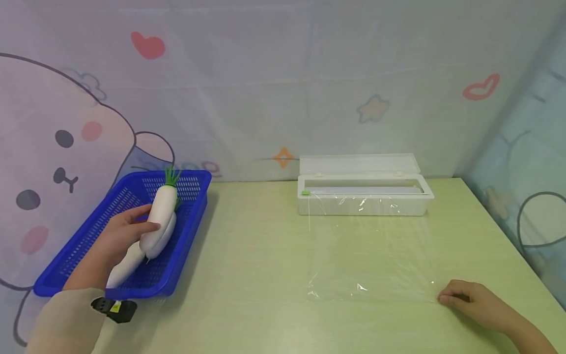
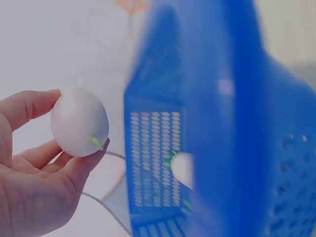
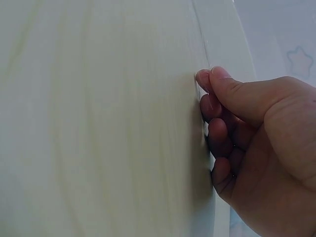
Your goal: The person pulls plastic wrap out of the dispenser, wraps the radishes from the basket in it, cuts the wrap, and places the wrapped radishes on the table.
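My left hand (image 1: 116, 238) grips a white radish (image 1: 161, 209) with green leaf stubs, raised above a blue plastic basket (image 1: 191, 248). In the left wrist view, thumb and fingers curl around that radish (image 2: 78, 118), its end facing the camera. Two more white radishes (image 1: 125, 269) lie in the basket, partly hidden by the held one and my arm. At the right, my right hand (image 1: 479, 304) pinches the near corner of a clear sheet of plastic wrap (image 1: 371, 265). Thumb and index finger meet at the film's edge in the right wrist view.
The wrap runs out of a white dispenser box (image 1: 305, 208) at the table's back, its lid (image 1: 359, 164) raised. A small green slider (image 1: 305, 193) sits at the box's left end. Printed cloth (image 1: 247, 88) hangs behind the pale green table (image 1: 247, 275).
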### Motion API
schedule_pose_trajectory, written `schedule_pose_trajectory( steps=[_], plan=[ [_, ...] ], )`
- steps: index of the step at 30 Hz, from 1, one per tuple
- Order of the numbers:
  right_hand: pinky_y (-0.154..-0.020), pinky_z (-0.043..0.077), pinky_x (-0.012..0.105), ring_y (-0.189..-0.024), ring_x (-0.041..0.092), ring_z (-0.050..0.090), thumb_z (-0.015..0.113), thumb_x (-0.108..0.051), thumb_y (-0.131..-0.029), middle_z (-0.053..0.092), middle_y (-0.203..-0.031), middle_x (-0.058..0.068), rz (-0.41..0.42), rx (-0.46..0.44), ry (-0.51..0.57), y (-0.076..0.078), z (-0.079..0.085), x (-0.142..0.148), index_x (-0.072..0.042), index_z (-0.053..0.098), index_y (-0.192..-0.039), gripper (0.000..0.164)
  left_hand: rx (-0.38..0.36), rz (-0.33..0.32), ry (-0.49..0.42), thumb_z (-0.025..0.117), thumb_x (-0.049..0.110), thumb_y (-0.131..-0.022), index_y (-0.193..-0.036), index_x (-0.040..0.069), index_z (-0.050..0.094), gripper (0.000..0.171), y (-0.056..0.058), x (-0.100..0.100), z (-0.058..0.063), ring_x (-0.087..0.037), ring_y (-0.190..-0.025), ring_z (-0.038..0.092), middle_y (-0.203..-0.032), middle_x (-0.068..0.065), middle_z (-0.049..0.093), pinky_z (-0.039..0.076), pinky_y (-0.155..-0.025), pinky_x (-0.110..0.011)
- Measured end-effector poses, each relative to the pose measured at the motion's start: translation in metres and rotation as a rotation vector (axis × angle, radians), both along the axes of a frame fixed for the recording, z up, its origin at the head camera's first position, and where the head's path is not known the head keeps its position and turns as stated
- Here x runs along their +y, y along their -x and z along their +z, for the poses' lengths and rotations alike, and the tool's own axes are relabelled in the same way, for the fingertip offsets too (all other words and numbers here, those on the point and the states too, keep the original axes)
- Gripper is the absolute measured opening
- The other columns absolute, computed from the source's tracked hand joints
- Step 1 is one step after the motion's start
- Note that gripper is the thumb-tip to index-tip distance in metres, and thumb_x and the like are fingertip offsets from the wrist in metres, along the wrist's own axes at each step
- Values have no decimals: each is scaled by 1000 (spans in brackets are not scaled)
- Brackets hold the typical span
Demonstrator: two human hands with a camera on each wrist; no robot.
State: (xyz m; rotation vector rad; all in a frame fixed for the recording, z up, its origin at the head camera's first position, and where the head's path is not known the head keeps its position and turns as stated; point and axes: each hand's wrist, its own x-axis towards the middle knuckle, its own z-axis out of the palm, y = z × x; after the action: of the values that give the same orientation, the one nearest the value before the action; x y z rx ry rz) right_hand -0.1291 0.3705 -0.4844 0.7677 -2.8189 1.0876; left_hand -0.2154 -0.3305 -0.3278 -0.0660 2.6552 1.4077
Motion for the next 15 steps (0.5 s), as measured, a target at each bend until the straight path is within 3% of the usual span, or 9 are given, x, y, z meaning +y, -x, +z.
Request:
schedule_pose_trajectory(
  steps=[4, 6, 8, 11, 15],
  plan=[
    [-58, 41, 21, -70, -2, 47, 63, -3, -91, 60, -80, -15, -5, -12, 0, -1, 0, 1, -22, 66, -87, 19, 25, -16, -8, 59, 21, -96, -153, 4, 16, 74, -3, 13, 11, -43, -131, 37, -151, -29, 28, 48, -93, -35],
    [-58, 40, 21, -70, -2, 47, 63, -4, -91, 60, -79, -15, -11, -13, 0, -1, 0, 1, -21, 66, -86, 19, 32, -24, -16, 60, 21, -96, -154, 6, 17, 73, -3, 22, 15, -41, -132, 38, -150, -28, 31, 48, -84, -22],
    [-58, 40, 21, -69, -2, 47, 63, -3, -90, 60, -78, -15, -14, -12, 3, -1, 0, 1, -21, 66, -86, 19, 44, -39, -34, 61, 19, -95, -153, 6, 19, 73, -3, 30, 20, -40, -133, 38, -150, -27, 31, 47, -80, -17],
    [-57, 39, 21, -69, -1, 47, 63, -3, -90, 59, -78, -15, -11, -15, 9, -1, 0, 1, -21, 66, -86, 19, 53, -66, -44, 61, 18, -95, -154, 8, 20, 72, -4, 42, 26, -38, -133, 39, -151, -24, 33, 48, -83, -19],
    [-57, 39, 21, -68, 0, 46, 63, -3, -91, 58, -77, -14, -7, -20, 17, -1, -1, 2, -21, 65, -86, 19, 69, -98, -50, 63, 16, -94, -154, 10, 23, 72, -4, 64, 31, -38, -133, 40, -150, -23, 35, 48, -96, -40]
  ],
)
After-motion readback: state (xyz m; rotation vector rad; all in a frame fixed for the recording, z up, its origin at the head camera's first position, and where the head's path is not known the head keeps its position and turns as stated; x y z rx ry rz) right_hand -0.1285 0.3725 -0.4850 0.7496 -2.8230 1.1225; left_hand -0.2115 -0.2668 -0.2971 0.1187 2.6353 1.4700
